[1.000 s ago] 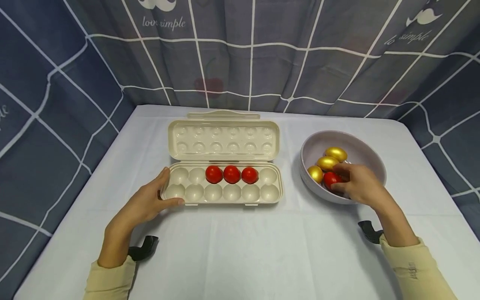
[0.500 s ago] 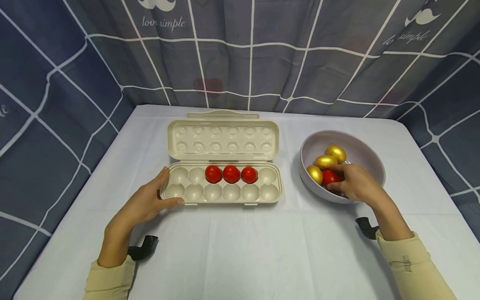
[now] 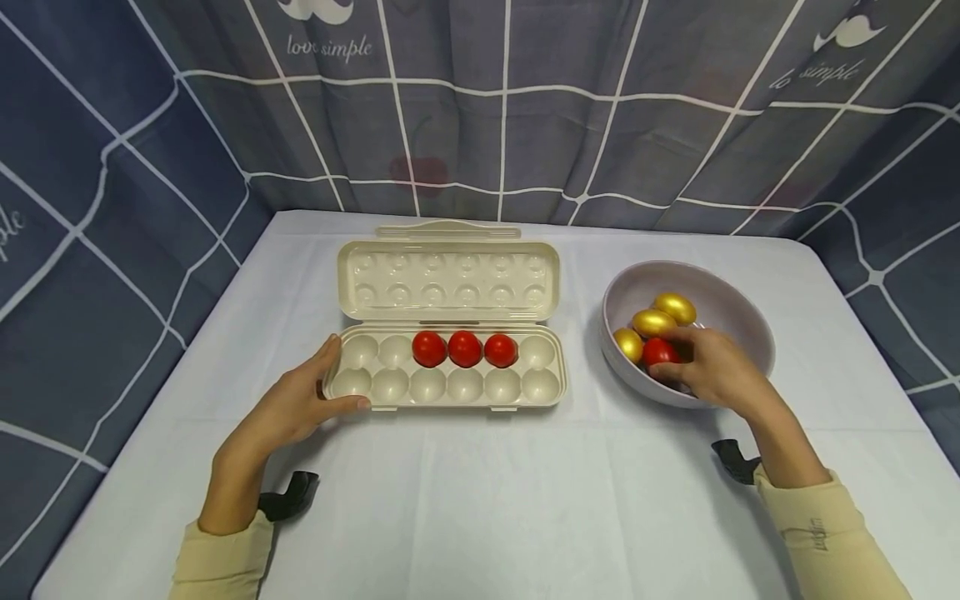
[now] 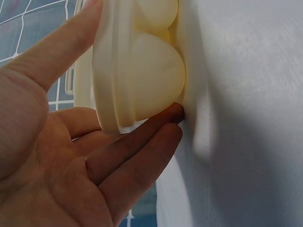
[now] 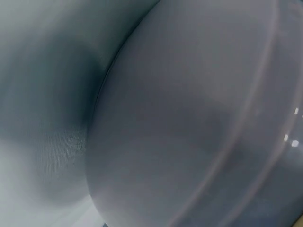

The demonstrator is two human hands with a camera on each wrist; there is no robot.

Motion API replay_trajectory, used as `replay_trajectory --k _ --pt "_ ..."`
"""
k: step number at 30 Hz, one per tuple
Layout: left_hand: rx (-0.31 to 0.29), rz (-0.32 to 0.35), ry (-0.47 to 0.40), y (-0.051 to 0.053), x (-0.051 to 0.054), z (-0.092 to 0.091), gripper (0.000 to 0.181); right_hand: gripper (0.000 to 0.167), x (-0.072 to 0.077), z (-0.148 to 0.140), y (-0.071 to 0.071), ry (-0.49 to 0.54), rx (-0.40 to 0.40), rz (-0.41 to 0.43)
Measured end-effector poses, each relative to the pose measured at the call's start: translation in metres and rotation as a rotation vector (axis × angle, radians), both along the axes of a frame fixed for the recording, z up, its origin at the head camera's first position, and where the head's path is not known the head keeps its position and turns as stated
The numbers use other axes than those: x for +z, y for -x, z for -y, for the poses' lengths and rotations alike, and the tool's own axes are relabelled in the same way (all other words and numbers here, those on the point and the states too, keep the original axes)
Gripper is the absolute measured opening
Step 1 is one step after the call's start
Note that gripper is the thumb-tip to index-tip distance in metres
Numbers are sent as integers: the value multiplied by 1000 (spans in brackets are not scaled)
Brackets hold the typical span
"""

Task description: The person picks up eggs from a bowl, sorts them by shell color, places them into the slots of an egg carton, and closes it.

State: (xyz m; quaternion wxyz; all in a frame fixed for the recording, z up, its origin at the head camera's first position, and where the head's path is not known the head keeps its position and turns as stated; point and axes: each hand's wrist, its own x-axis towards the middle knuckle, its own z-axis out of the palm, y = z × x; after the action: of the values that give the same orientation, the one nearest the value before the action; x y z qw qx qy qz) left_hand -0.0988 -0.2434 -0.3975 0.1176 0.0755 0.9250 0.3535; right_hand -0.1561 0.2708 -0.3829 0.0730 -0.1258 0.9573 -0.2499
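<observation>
A cream plastic egg carton [image 3: 450, 408] lies with its lid up in the head view. Three red eggs [image 3: 465, 349] sit side by side in its back row. My left hand [image 3: 296, 404] holds the carton's left end, thumb at the front corner and fingers around the side; the left wrist view shows the fingers [image 4: 137, 161] reaching beneath the rim beside the cups. Inside the mauve bowl [image 3: 731, 312], my right hand [image 3: 708, 367] pinches a red egg [image 3: 657, 355] between thumb and fingers. Several gold eggs [image 3: 654, 322] lie beside it.
A white cloth [image 3: 510, 500] covers the table. Dark grid-patterned curtains [image 3: 465, 125] stand close behind it and at both sides. The bowl's outer wall [image 5: 189, 118] fills most of the right wrist view. Black wrist mounts [image 3: 288, 496] stick out below the hands.
My right hand shifts slightly within the bowl, and the red egg by its fingers moves a little left. The gold eggs shift slightly. My left hand and the carton stay put.
</observation>
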Motion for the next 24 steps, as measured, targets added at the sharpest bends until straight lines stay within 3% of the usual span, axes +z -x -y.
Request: replay_trajectory --k 14,24 --pt "9 3 0 0 2 -2 113 61 1 -6 -12 241 -66 -77" --pt "13 9 11 -1 2 -2 112 53 0 -6 -15 385 -128 -122"
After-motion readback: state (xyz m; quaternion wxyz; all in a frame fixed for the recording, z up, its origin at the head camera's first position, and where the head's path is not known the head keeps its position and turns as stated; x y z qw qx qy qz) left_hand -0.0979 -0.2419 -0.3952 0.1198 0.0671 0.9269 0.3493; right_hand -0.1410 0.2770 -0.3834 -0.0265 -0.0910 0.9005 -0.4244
